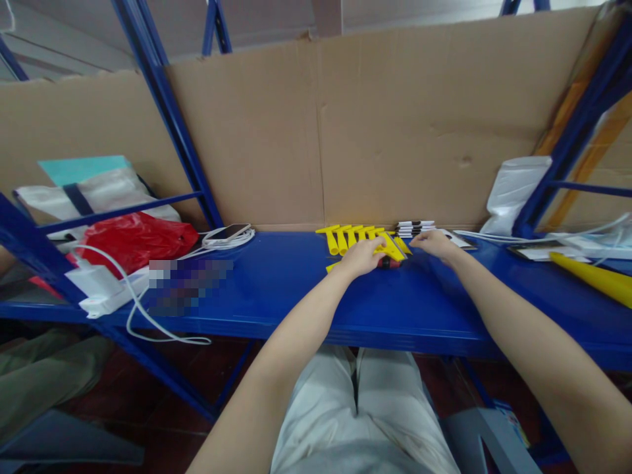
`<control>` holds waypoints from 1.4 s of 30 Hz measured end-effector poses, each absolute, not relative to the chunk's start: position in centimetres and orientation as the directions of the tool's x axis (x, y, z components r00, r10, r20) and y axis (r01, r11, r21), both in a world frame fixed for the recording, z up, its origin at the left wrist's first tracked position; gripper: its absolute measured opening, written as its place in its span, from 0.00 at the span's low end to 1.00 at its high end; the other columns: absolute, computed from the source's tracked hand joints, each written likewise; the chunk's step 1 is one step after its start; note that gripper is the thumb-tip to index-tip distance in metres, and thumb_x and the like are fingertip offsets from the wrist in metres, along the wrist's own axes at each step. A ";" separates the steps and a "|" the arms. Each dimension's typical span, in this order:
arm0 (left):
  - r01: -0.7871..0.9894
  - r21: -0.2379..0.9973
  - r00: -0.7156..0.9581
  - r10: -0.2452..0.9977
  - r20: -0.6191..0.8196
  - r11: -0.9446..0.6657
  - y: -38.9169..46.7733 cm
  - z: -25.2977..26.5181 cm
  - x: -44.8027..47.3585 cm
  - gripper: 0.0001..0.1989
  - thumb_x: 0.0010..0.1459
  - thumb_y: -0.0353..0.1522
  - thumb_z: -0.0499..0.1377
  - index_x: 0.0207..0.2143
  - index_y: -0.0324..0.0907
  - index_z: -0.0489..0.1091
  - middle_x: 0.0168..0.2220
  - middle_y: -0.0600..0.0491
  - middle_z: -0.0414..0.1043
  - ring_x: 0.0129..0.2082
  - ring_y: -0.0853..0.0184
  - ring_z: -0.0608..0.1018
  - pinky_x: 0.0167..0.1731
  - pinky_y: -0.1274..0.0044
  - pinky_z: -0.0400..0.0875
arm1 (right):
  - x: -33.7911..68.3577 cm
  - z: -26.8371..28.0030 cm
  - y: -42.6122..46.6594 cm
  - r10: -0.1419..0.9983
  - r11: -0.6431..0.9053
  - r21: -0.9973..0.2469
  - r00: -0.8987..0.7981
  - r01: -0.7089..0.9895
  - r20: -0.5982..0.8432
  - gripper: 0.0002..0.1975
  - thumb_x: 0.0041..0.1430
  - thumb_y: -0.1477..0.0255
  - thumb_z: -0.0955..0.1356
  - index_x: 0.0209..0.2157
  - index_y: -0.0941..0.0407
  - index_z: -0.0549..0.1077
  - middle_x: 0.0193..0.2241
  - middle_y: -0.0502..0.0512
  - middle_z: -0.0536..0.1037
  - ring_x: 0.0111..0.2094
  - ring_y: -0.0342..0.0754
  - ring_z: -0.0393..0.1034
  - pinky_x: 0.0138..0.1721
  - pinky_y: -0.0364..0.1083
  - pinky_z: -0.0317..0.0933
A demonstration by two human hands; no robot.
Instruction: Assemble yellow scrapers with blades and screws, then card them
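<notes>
My left hand [364, 257] is closed around a yellow T-shaped plastic tool [394, 246], with its wide flat end pointing right. Just below it lies a small red and black object [388, 263], partly covered by the hand. Fingers pinched together, my right hand [435, 244] hovers a little to the right of the tool; what it may hold is too small to make out. Behind my left hand, several similar yellow tools [340, 241] stand in a row. A stack of small white and black pieces [415, 228] sits behind my right hand.
Blue metal shelf [276, 289], backed by cardboard [257, 145]. On the left are a phone [232, 232], white cable, a power strip [116, 299] and a red plastic bag [138, 242]. At right, a white pouch [516, 191] and a yellow cone-like piece [592, 280].
</notes>
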State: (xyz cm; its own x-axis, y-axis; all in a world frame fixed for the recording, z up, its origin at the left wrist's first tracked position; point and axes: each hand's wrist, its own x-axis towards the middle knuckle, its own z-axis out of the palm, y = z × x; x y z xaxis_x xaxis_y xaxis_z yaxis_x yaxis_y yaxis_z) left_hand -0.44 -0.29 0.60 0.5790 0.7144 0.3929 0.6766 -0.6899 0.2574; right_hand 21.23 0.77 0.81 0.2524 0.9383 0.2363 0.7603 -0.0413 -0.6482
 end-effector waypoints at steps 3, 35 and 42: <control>0.667 0.255 0.585 0.705 0.401 -0.700 -0.3 0.6 -0.4 0.13 0.60 0.32 0.53 0.48 0.44 0.68 0.47 0.50 0.74 0.49 0.61 0.74 0.47 0.70 0.68 | 19.9 1.5 0.3 0.933 0.070 -0.801 0.245 0.594 0.264 0.05 0.49 0.73 0.67 0.26 0.59 0.75 0.30 0.55 0.78 0.33 0.45 0.70 0.36 0.42 0.61; 0.643 0.047 0.693 0.607 0.388 -0.764 -1.7 1.0 0.0 0.14 0.63 0.32 0.49 0.48 0.45 0.68 0.48 0.49 0.73 0.48 0.60 0.74 0.46 0.69 0.69 | 16.3 1.3 -0.4 0.962 0.112 -0.964 0.218 0.242 0.167 0.09 0.39 0.75 0.67 0.27 0.55 0.64 0.24 0.46 0.69 0.26 0.41 0.62 0.30 0.42 0.56; 0.639 0.065 0.689 0.608 0.396 -0.766 -1.7 1.0 0.1 0.13 0.63 0.32 0.50 0.47 0.45 0.68 0.47 0.49 0.73 0.49 0.60 0.74 0.47 0.69 0.69 | 16.2 1.4 -0.3 0.957 0.079 -0.989 0.267 0.124 0.110 0.09 0.41 0.77 0.66 0.28 0.55 0.64 0.26 0.47 0.70 0.28 0.42 0.64 0.28 0.41 0.56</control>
State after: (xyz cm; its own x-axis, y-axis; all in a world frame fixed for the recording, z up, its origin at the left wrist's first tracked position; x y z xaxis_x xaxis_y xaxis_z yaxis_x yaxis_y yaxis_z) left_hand 0.12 -1.73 0.97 0.6886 0.6077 0.3956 0.6390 -0.7665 0.0652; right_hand 16.17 -0.34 1.44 0.2674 0.9573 0.1101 0.1242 0.0791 -0.9891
